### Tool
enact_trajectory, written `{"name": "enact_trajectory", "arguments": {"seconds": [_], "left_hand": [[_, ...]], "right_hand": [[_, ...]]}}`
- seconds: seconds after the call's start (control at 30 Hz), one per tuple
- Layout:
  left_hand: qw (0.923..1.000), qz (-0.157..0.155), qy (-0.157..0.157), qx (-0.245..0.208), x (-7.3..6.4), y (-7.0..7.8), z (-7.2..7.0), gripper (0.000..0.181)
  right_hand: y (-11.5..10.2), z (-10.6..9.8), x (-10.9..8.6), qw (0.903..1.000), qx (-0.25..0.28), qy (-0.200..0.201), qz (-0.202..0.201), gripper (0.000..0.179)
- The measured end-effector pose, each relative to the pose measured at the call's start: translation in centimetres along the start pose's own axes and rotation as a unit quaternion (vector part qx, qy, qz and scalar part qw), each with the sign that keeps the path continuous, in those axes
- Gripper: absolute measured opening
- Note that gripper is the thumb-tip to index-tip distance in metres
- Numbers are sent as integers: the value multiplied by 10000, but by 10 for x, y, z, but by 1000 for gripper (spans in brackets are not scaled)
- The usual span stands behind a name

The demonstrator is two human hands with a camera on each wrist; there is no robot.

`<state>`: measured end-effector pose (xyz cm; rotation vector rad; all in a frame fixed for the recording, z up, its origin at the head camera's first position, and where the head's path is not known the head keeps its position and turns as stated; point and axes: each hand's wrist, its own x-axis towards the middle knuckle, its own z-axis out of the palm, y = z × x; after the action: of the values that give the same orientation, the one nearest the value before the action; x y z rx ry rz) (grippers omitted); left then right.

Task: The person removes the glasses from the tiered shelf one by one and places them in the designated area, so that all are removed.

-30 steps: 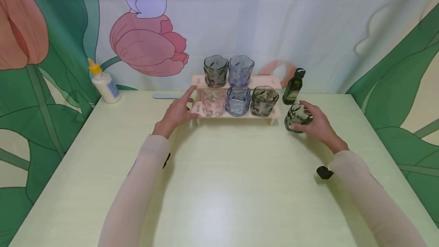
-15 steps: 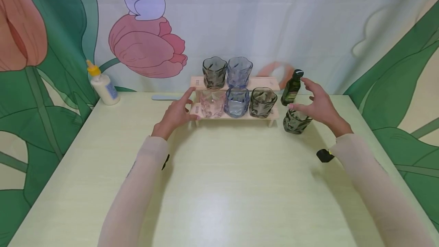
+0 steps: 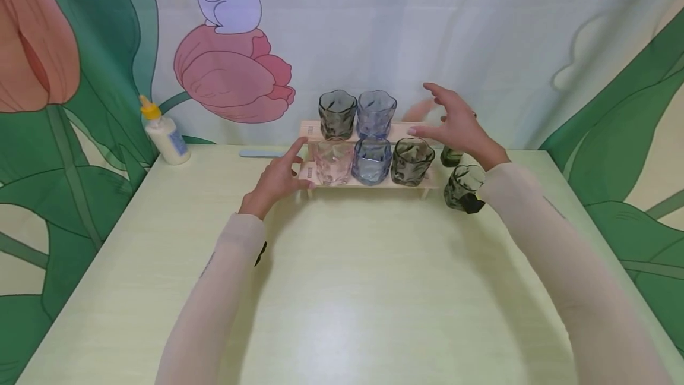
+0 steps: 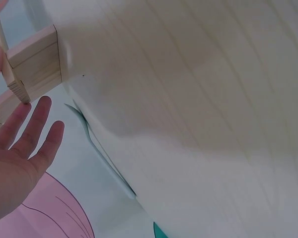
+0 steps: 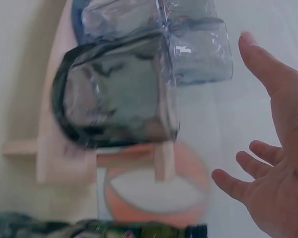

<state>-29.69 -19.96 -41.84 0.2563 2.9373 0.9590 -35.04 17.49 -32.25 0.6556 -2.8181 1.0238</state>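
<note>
A two-tier wooden stand [image 3: 401, 131] holds several faceted glasses. On its upper tier are a smoky grey glass [image 3: 336, 116] and a pale blue glass [image 3: 377, 113]. The lower tier bears a pink glass [image 3: 333, 162], a blue glass [image 3: 371, 162] and another grey glass [image 3: 413, 162]. My left hand [image 3: 272, 180] spans the stand's left end, its fairly straight fingers at the wood. Over the upper tier's right end is my right hand [image 3: 456, 123], with nothing in it and thumb and fingers spread. Another grey glass [image 3: 456, 189] stands on the table, partly behind my right wrist.
A dark green bottle [image 3: 451, 157] right of the stand is mostly hidden by my right hand. A glue bottle [image 3: 168, 141] with a yellow cap stands at the table's back left. A flat pale blue strip [image 3: 262, 152] lies along the back edge, before a printed curtain [image 3: 342, 28].
My right hand has let go of the grey glass on the table, risen, and moved left past the green bottle to the upper tier. My left hand has stayed at the stand.
</note>
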Motion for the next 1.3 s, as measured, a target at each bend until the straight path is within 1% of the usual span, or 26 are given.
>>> {"name": "enact_trajectory", "arguments": {"seconds": [0.1,0.23,0.33,0.53,0.63,0.77,1.0,1.13,1.3], "left_hand": [[10000,-14,4,20,0,0,1,103],[10000,-23,9,40,1,0,2,104],[10000,3,32,36,1,-1,2,103],[9999,64,45,66,1,-2,3,104],[9999,70,55,63,1,-2,2,104],[9999,95,58,101,2,-3,2,104],[9998,164,107,84,4,-4,0,104],[9998,177,92,66,4,-4,1,104],[9999,99,89,78,3,-5,3,105]], "right_hand": [[-9,5,13,9998,-135,-109,7,99],[-19,13,25,9991,-354,-207,-102,99],[-24,19,33,9988,-360,-331,-106,100],[-27,33,48,9982,-304,-510,-24,101],[-30,38,53,9979,-292,-585,-8,100],[-33,44,60,9976,-238,-647,-90,100],[-40,54,69,9975,-144,-651,-220,96],[-42,58,72,9975,-227,-644,-182,94],[-43,62,76,9974,-301,-645,-106,92]]}}
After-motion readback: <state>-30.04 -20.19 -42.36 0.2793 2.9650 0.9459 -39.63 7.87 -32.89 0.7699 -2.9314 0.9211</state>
